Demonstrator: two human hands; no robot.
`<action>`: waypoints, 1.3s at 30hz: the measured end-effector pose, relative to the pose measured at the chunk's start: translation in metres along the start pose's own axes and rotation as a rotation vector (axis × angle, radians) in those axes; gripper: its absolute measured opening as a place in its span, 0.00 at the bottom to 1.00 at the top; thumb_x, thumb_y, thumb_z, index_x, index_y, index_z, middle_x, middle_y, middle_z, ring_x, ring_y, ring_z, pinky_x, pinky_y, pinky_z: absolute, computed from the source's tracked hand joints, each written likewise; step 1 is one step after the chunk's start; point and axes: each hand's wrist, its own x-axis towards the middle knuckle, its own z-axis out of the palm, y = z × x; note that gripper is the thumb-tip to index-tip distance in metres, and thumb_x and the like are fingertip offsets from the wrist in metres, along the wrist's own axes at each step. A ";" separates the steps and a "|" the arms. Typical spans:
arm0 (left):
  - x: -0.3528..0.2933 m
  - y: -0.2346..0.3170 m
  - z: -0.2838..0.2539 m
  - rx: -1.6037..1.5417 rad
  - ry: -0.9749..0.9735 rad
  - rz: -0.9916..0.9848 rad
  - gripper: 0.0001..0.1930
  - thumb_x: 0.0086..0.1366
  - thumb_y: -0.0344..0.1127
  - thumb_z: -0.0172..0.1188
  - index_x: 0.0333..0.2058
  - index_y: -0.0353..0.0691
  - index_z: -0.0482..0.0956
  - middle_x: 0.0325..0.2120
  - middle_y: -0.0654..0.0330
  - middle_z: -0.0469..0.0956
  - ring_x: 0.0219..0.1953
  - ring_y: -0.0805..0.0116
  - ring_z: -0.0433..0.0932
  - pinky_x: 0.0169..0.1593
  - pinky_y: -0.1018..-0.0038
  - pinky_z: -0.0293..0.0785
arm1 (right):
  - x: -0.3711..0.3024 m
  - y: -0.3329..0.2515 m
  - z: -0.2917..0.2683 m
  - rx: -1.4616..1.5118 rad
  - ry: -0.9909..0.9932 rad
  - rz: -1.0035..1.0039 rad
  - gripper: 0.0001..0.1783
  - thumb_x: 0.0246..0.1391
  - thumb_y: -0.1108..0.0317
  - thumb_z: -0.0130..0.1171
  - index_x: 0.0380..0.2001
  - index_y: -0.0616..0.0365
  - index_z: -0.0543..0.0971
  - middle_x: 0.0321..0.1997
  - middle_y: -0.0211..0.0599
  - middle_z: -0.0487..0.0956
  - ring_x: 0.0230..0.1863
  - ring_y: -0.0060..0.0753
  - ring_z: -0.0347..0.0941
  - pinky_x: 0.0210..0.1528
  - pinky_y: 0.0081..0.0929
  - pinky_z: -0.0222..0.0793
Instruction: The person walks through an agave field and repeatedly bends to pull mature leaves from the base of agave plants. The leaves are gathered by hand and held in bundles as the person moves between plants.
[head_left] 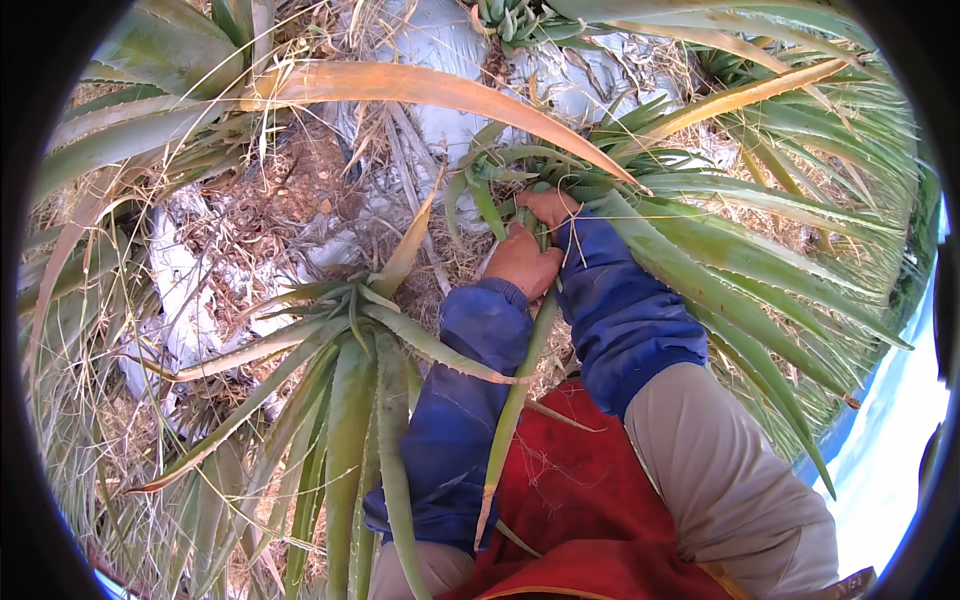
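Observation:
Both my hands are close together at the base of a small aloe shoot (pixel 487 205), beside a large aloe plant (pixel 680 245). My left hand (pixel 523 262) is closed around green aloe leaves, its knuckles facing up. Just above and to its right, my right hand (pixel 549 206) is closed on the same leaves, its fingers curled and partly hidden. The base of the shoot is covered by my hands and the leaves around them. One long aloe leaf (pixel 518 400) hangs between my forearms.
Another spiny aloe (pixel 352 385) stands to the left, its leaves overlapping my left sleeve. An orange dried leaf (pixel 430 95) arches across beyond my hands. White ground sheeting (pixel 435 50), dry grass and reddish soil (pixel 300 175) lie between plants. Dense aloe rows stretch to the right.

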 end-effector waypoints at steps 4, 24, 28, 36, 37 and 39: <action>0.002 -0.032 0.012 0.036 0.152 0.016 0.31 0.55 0.36 0.61 0.51 0.21 0.60 0.38 0.30 0.76 0.42 0.35 0.78 0.45 0.54 0.75 | -0.008 -0.029 0.019 -0.079 -0.114 0.043 0.29 0.48 0.44 0.58 0.42 0.59 0.82 0.44 0.50 0.81 0.44 0.46 0.76 0.51 0.37 0.69; 0.027 -0.115 0.152 -0.304 0.273 0.033 0.23 0.56 0.34 0.65 0.42 0.28 0.63 0.29 0.43 0.78 0.34 0.49 0.81 0.37 0.59 0.77 | -0.065 -0.014 0.014 -0.394 -0.039 -0.082 0.32 0.40 0.53 0.68 0.46 0.66 0.78 0.46 0.54 0.80 0.46 0.50 0.78 0.49 0.37 0.73; 0.014 -0.049 0.077 -0.859 -0.008 -0.244 0.16 0.59 0.29 0.60 0.44 0.27 0.70 0.32 0.49 0.79 0.34 0.60 0.81 0.36 0.63 0.78 | -0.034 0.018 0.016 -0.283 0.067 -0.253 0.30 0.43 0.54 0.68 0.45 0.65 0.78 0.46 0.54 0.80 0.47 0.50 0.78 0.50 0.38 0.72; 0.033 -0.074 0.105 -0.931 0.016 0.034 0.17 0.66 0.34 0.58 0.51 0.32 0.72 0.38 0.52 0.80 0.37 0.63 0.80 0.40 0.67 0.78 | -0.054 0.004 0.015 -0.282 0.183 -0.260 0.39 0.41 0.54 0.69 0.53 0.66 0.71 0.52 0.55 0.78 0.51 0.53 0.76 0.53 0.37 0.72; 0.037 -0.074 0.107 -0.819 0.039 0.004 0.15 0.66 0.33 0.57 0.47 0.31 0.72 0.35 0.51 0.80 0.33 0.64 0.79 0.37 0.67 0.77 | -0.057 0.001 0.016 -0.247 0.249 -0.207 0.42 0.40 0.54 0.68 0.55 0.70 0.67 0.52 0.56 0.77 0.52 0.53 0.75 0.53 0.36 0.72; 0.033 -0.076 0.122 -0.734 0.144 0.032 0.11 0.66 0.32 0.55 0.43 0.31 0.72 0.31 0.52 0.79 0.30 0.65 0.77 0.33 0.67 0.75 | -0.069 0.003 0.009 -0.199 0.147 -0.334 0.46 0.39 0.55 0.68 0.57 0.73 0.63 0.51 0.60 0.77 0.52 0.55 0.75 0.54 0.37 0.72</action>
